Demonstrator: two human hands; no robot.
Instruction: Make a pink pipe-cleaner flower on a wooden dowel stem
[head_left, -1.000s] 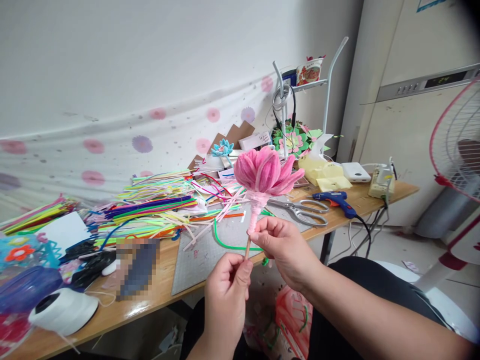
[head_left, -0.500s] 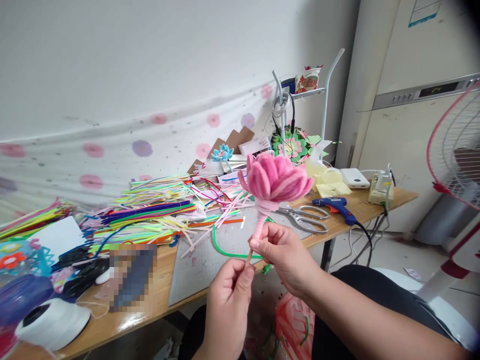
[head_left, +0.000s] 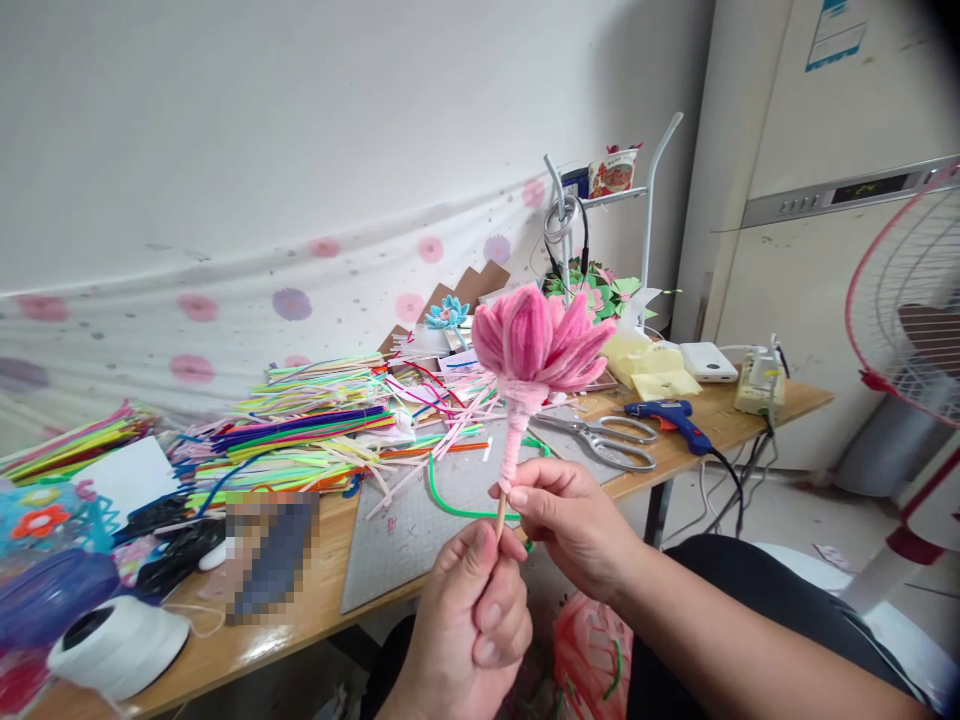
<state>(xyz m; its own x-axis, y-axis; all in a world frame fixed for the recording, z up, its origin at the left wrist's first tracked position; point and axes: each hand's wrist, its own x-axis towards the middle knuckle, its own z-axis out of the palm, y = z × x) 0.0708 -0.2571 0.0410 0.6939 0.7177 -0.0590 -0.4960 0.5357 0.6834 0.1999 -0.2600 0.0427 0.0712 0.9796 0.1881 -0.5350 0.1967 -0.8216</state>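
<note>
A pink pipe-cleaner flower [head_left: 536,340] stands upright in front of me on a thin wooden stick [head_left: 501,510]. Pale pink pipe cleaner [head_left: 514,440] is wound round the upper part of the stick, below the petals. My left hand [head_left: 472,610] is closed on the bare stick, thumb and forefinger pinching it. Just above, my right hand [head_left: 570,510] pinches the lower end of the pink winding between thumb and fingers. Behind the hands a grey cutting mat [head_left: 390,550] lies on the table, with a green pipe cleaner [head_left: 442,500] curving across it.
Scissors [head_left: 600,443] and a blue glue gun [head_left: 675,420] lie to the right on the table. Bundles of coloured pipe cleaners [head_left: 300,430] fill the left, near a white thread cone [head_left: 124,645]. A blue flower [head_left: 448,313] stands behind; a fan [head_left: 911,310] is at far right.
The flower has turned and tilted slightly left. My left hand has rotated, its curled fingers now showing. My right hand still pinches the lower winding. The view has shifted a little.
</note>
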